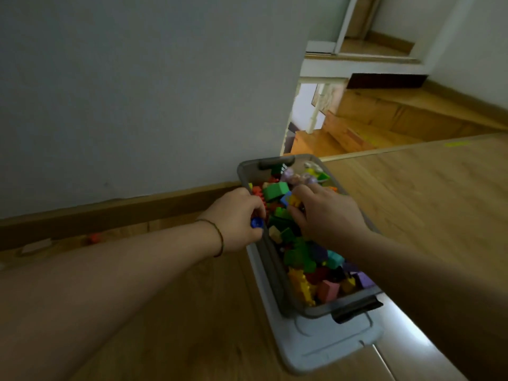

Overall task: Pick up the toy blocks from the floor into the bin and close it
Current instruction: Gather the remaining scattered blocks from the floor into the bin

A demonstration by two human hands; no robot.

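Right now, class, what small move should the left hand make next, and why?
Probably open the left hand and drop the blue block into the bin: it is held right at the bin's rim, beside the piled blocks. An orange block lies on the floor by the wall, for afterwards.

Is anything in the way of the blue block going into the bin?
Nothing visible is. The left hand holds the blue block right at the rim of the bin, and the lid is off, lying on the floor. The right hand is over the blocks further in, beside that path.
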